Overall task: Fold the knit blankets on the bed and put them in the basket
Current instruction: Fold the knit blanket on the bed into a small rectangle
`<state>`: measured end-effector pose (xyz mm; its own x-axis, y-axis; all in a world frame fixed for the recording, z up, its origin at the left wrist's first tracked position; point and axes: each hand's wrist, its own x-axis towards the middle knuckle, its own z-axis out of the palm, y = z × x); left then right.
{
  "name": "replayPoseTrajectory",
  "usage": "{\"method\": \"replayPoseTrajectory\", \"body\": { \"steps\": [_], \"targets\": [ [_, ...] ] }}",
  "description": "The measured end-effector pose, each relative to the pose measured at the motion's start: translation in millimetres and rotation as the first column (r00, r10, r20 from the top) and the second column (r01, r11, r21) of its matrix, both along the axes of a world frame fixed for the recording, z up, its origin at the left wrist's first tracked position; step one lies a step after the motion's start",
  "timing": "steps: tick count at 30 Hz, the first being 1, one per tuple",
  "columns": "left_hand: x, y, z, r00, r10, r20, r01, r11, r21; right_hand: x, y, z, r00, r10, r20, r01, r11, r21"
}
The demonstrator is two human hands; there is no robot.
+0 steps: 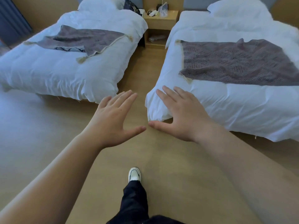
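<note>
Both bare forearms reach in from the bottom edge, nearest the lens; left hand (pixel 113 123) and right hand (pixel 181 117) held out flat over the tan floor (pixel 48 126), fingers straight and spread, holding nothing, thumb tips nearly touching; right fingers overlap the corner of the right bed in view, contact unclear.

Largest down: right bed with white duvet (pixel 234 107); grey-brown knit blanket with cream tassels (pixel 239 62) spread flat across it, unfolded; left bed with white duvet (pixel 56 75); second grey-brown knit blanket with cream tasselled edge (pixel 84 38) lying rumpled, partly doubled over, a blue-white patterned cloth (pixel 69 49) showing at its near edge; white pillow (pixel 237 7) at each bed head; light wooden nightstand (pixel 160 20) between the beds, small clutter on top, too blurred to identify; dark trouser leg (pixel 134 201) and white sneaker (pixel 134 174) on the floor, bottom centre.
</note>
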<state>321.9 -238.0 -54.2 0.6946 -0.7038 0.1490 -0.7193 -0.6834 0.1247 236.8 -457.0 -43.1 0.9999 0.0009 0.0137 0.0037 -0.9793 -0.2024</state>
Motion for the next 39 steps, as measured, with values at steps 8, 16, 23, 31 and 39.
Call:
{"method": "replayPoseTrajectory", "body": {
  "steps": [8,16,23,31,39],
  "targets": [
    [203,-7,-15,0.998,0.008,-0.06,-0.01,0.999,-0.045,195,-2,-10,0.998,-0.031,-0.05,0.028,0.998,-0.054],
    [369,-92,-18,0.987,-0.133,-0.094,0.131,0.991,-0.022,330,-70,-12,0.979,-0.17,-0.113,0.166,0.985,-0.046],
    [492,-194,-26,0.979,-0.188,-0.079,0.19,0.982,0.017,453,-163,-33,0.969,-0.232,-0.09,0.232,0.973,-0.009],
    [632,-251,-15,0.966,-0.256,-0.036,0.257,0.966,0.024,609,-215,-9,0.982,-0.184,-0.054,0.183,0.983,-0.014],
    [832,-303,-40,0.924,-0.381,-0.042,0.382,0.924,0.027,781,-248,-37,0.937,-0.33,-0.12,0.322,0.944,-0.077]
  ]
}}
